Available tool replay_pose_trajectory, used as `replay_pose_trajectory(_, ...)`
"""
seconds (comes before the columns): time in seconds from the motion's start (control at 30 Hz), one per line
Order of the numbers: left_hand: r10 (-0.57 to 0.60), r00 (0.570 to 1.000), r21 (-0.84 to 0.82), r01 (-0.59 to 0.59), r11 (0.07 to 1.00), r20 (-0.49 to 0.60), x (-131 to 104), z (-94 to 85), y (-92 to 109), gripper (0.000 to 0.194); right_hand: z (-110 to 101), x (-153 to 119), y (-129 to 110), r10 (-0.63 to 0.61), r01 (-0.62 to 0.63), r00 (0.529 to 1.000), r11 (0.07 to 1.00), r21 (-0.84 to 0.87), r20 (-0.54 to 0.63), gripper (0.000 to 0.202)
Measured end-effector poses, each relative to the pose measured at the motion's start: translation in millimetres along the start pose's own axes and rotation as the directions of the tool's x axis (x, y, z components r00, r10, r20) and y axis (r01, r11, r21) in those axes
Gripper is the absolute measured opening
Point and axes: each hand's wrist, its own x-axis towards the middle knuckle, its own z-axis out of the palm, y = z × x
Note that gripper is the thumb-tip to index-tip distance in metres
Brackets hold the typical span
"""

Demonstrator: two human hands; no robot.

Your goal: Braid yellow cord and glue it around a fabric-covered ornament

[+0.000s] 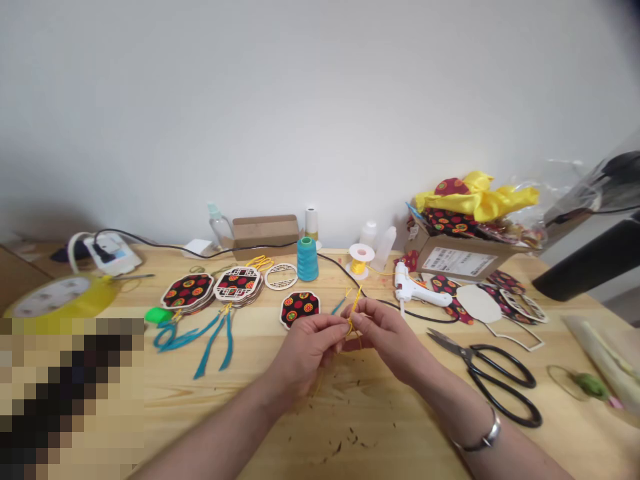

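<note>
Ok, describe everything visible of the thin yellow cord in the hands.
The thin yellow cord looks like thread. One length, seemingly doubled or twisted, slants up above the bare left hand and bare right hand, which pinch it over the pale wooden table; a loose strand curves below. The grip hides its middle.

Yellow cord (356, 301) is sitting below and slightly right of frame center, thin, being pinched by the fingertips of left hand (311, 341) and right hand (384, 328). Upper section is standing up out of the pinch, thicker, leaning slightly right; twist or braid, too small to tell. Below the pinch, a thin strand is bowing out rightward. Another faint strand is dangling toward lower center. Fingers are partly hiding the middle.
</note>
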Motion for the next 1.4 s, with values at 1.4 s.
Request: replay_pose_trajectory(1.4, 0.018, 1.000, 0.212, -0.019, 0.977, 0.005, -4, 1.4, 5, 0.020, -8, 0, -10, 0.071, -0.092, 0.993, 0.962, -0.258, -0.090, 0.020)
